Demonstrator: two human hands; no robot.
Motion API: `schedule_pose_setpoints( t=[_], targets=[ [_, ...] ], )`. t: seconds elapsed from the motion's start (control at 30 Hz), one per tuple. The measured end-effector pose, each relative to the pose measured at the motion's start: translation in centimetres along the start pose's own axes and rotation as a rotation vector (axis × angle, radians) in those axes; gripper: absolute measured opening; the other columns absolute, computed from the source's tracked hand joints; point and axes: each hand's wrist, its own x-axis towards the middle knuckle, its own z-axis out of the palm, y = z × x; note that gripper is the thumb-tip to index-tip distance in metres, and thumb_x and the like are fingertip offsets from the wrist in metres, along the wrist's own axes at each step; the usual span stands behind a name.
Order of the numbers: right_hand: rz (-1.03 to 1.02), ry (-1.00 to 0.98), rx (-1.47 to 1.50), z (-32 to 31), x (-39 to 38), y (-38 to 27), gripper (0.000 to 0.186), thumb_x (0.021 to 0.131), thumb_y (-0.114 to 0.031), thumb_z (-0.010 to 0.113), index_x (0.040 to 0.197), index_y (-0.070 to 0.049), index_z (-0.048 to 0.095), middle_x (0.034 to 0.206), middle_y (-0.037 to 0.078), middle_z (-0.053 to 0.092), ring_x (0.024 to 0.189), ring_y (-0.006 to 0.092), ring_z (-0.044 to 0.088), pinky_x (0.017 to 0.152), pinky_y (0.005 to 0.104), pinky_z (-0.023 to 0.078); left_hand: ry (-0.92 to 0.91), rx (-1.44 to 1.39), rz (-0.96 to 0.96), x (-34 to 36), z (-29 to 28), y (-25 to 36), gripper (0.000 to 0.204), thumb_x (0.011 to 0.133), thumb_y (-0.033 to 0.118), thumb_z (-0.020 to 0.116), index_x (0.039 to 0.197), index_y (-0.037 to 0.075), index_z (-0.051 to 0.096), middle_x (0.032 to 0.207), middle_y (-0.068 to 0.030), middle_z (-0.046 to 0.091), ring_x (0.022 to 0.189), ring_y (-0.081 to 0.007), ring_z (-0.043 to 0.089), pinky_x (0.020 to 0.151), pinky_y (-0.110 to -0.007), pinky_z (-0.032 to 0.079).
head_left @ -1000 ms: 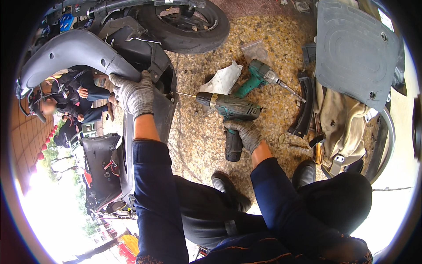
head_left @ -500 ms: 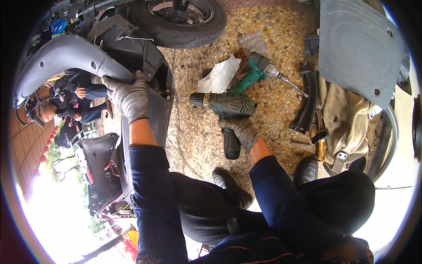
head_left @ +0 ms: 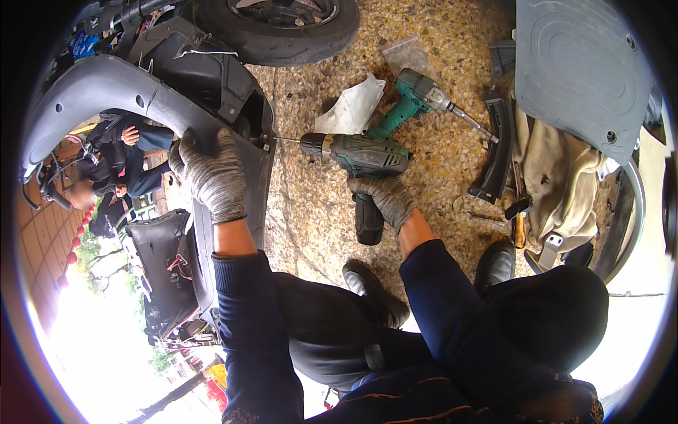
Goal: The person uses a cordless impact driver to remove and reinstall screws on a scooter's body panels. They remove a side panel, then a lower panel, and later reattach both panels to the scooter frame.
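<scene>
Speckled stone floor [head_left: 304, 219] spreads beneath a green-and-black cordless drill [head_left: 367, 154], probably heavy, rigid, its handle [head_left: 366, 212] the best hold, wrapped by the gloved right hand [head_left: 390, 201]; along the floor's left edge, the left hand [head_left: 213, 178] clasps a curved grey plastic panel [head_left: 109, 81], likely light.

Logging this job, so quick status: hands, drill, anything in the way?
Left hand gripping grey bodywork. Right hand holding drill, bit pointed at bodywork's edge. Second power tool beyond drill, off bit's line.
</scene>
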Motion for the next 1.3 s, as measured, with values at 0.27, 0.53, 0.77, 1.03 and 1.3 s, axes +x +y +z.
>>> schedule_pose_setpoints(
  t=[0.27,0.53,0.77,1.03,1.3],
  targets=[
    [-0.033,-0.024,-0.005,1.5,-0.1,-0.9,0.031,0.074,-0.014,0.082,0.1,-0.008,0.066,0.087,0.002,0.066,0.076,0.0152,0.06,0.068,0.0332,0.053,-0.1,-0.567,-0.197,1.4,-0.6,-1.7,0.044,0.087,0.009,0.072,0.126,-0.001,0.053,0.111,-0.0121,0.065,0.1,-0.0184,0.063,0.091,-0.029,0.051],
    [-0.135,0.029,-0.187,2.5,-0.3,-1.1,0.041,0.075,-0.015,0.082,0.11,-0.006,0.063,0.103,0.005,0.066,0.09,0.0167,0.059,0.08,0.0336,0.052,-0.132,-0.715,-0.236,1.6,-0.3,-2.9,0.042,0.089,0.004,0.068,0.127,-0.002,0.052,0.112,-0.0118,0.065,0.099,-0.0169,0.064,0.09,-0.028,0.051],
    [-0.185,-0.017,-0.206,2.0,0.2,-0.5,0.048,0.074,-0.01,0.082,0.116,-0.007,0.061,0.111,0.003,0.064,0.099,0.0169,0.058,0.09,0.0331,0.051,-0.149,-0.731,-0.21,1.6,-0.6,-3.0,0.038,0.091,0.007,0.066,0.126,-0.002,0.054,0.113,-0.0118,0.065,0.101,-0.0169,0.064,0.092,-0.028,0.05],
    [-0.231,-0.01,-0.181,2.8,-0.4,-0.7,0.044,0.075,-0.01,0.081,0.114,-0.008,0.061,0.11,0.004,0.065,0.099,0.0182,0.059,0.09,0.0339,0.051,-0.19,-0.795,-0.273,1.8,-0.8,-3.2,0.037,0.091,0.006,0.066,0.125,-0.001,0.055,0.116,-0.0116,0.065,0.105,-0.0172,0.063,0.094,-0.028,0.049],
    [-0.185,-0.044,-0.242,3.7,-0.2,-1.1,0.028,0.094,-0.019,0.057,0.119,-0.011,0.048,0.115,0.005,0.058,0.107,0.0194,0.054,0.096,0.0342,0.049,-0.173,-0.742,-0.219,1.7,-0.9,-3.3,0.034,0.091,0.006,0.066,0.123,-0.001,0.057,0.116,-0.0113,0.066,0.103,-0.0172,0.064,0.094,-0.028,0.049]
  ],
)
